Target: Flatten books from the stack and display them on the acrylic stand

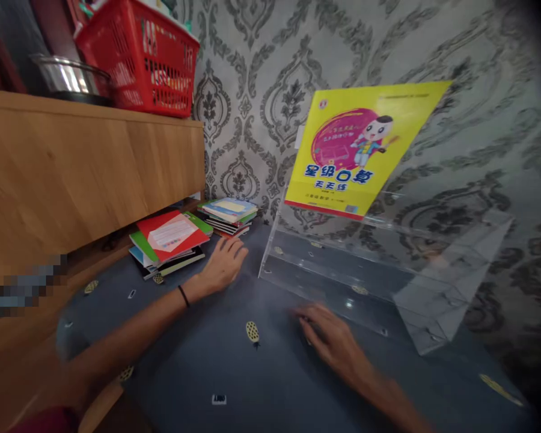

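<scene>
My left hand (225,263) reaches over the table, fingers outstretched and a little apart, with nothing in it. Its fingertips are just in front of a stack of books (229,211); whether they touch it I cannot tell. To its left lies another stack, topped by a red book (174,233). Slightly blurred, my right hand (327,331) is low over the table in front of a clear acrylic rack (324,279). Its thumb is apart from the loosely bent fingers, and no object shows in it. A yellow workbook (342,147) leans upright at the rack's back.
The dark blue tablecloth (184,367) has pineapple prints. A wooden cabinet (94,162) overhangs the table's left side, bearing a red plastic basket (144,60) and a steel pot (74,77). Patterned wallpaper (252,90) covers the wall behind.
</scene>
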Available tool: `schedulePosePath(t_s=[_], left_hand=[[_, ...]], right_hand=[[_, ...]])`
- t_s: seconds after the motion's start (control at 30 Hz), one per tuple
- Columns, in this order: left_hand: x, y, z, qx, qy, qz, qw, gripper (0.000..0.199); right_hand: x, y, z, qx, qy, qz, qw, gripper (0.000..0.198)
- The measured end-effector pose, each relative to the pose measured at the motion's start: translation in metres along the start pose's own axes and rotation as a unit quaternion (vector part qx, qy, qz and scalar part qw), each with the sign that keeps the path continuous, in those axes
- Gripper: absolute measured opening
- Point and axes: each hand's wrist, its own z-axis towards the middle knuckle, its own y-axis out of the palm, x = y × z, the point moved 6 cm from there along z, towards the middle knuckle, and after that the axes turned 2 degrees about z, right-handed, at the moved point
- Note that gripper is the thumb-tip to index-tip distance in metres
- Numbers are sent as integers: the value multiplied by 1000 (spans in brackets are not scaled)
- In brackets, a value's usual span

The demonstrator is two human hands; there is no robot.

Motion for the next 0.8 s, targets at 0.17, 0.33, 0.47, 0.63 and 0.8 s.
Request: schedulePosePath(t_s=[0.17, 0.33, 0.47, 0.63, 0.8], left_hand=[[-39, 1, -35, -16, -116, 132, 984, 43], [-79, 1, -59, -44, -261, 179, 948, 48], [-97, -2, -69, -54, -305, 197, 930, 50], [-103, -8, -73, -72, -298, 183, 934, 49], [-101, -13, -74, -84, -293, 166, 938, 52]], right_hand=[[-8, 37, -7, -20, 50, 57, 997, 26], [0, 39, -11, -21, 133, 106, 985, 30], [4, 38, -12, -27, 162, 121, 979, 32], [-1, 38, -11, -28, 148, 121, 981, 33], [-4, 37, -11, -30, 138, 113, 984, 31]])
